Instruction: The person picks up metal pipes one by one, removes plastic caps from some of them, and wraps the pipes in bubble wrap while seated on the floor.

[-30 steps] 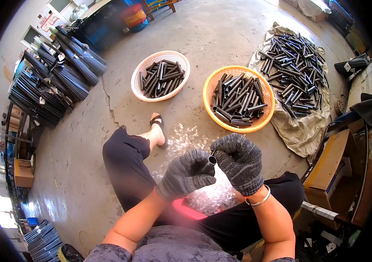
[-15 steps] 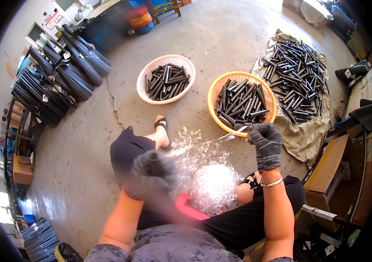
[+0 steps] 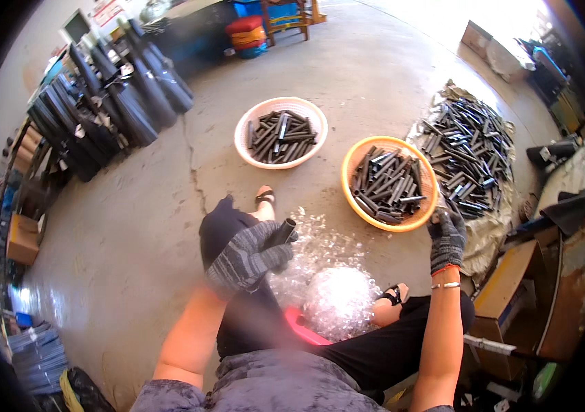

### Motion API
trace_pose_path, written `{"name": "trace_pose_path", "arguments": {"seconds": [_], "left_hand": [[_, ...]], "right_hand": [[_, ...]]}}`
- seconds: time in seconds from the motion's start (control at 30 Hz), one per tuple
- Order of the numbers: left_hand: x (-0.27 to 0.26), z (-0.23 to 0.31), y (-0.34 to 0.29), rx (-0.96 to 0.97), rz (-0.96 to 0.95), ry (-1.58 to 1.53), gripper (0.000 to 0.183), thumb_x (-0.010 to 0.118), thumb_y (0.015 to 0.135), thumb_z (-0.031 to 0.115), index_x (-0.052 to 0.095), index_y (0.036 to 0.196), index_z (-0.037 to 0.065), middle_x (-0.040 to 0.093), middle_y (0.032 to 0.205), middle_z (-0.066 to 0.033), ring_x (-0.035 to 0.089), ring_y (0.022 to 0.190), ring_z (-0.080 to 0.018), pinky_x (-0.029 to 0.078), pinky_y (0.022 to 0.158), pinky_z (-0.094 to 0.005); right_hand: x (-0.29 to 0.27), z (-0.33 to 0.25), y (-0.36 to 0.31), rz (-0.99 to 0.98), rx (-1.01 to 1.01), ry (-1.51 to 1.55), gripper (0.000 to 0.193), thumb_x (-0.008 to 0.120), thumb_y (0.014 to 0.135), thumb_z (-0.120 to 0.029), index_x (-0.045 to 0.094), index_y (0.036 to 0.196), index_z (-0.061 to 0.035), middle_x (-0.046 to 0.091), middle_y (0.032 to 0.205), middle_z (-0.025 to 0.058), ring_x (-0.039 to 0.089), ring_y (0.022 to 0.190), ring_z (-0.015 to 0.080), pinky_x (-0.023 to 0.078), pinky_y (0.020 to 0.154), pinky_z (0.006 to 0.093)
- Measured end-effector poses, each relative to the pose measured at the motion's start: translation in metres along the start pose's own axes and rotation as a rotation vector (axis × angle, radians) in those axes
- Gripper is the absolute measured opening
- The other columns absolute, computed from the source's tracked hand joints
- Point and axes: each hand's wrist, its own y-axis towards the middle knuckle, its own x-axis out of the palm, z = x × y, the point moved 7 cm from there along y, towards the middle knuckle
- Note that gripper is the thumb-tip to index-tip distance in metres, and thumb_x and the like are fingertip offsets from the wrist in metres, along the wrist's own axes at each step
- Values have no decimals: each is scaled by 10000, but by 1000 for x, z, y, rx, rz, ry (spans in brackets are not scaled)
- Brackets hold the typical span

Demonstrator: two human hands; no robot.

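Note:
My left hand (image 3: 248,257), in a grey knit glove, is closed round a short black tube (image 3: 283,233), whose open end points up and away. My right hand (image 3: 447,237), gloved alike, is beside the right rim of the orange basket (image 3: 348,196). Its fingers are curled, with a small pale, shiny bit at their tips; what they grip is too unclear to name. Many short black tubes (image 3: 388,182) fill the orange basket. Between my legs is a glossy heap of clear, curly shavings (image 3: 339,295), with a red curved piece (image 3: 302,328) at its near left edge.
A pale pink basket (image 3: 243,141) of black tubes stands farther left. Loose tubes (image 3: 471,151) cover a sheet (image 3: 483,255) at the right. An open cardboard box (image 3: 512,281) sits near my right arm. Bundles of long dark tubes (image 3: 110,103) lean at the far left.
My right hand has moved right and slightly nearer; the thin shiny piece that stretched left from it no longer shows. My left hand has turned, showing the tube. The view has shifted.

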Motion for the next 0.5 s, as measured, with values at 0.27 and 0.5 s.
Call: {"name": "trace_pose_path", "arguments": {"seconds": [0.27, 0.5], "left_hand": [[75, -3, 10, -84, -256, -295, 251, 592, 875, 61, 545, 1108, -21, 589, 839, -33, 539, 722, -103, 452, 651, -240], [70, -3, 7, -211, -283, -577, 479, 630, 845, 119, 420, 1267, 30, 587, 925, -61, 564, 748, -143, 479, 653, -265]], "right_hand": [[140, -74, -172, -946, 174, -227, 137, 612, 864, -148, 576, 917, -27, 542, 1204, 182, 608, 710, 128, 509, 631, 265], [148, -8, -201, -1119, 434, -162, 116, 552, 904, -98, 557, 968, -1, 552, 805, 37, 518, 683, 92, 446, 605, 239]]}}
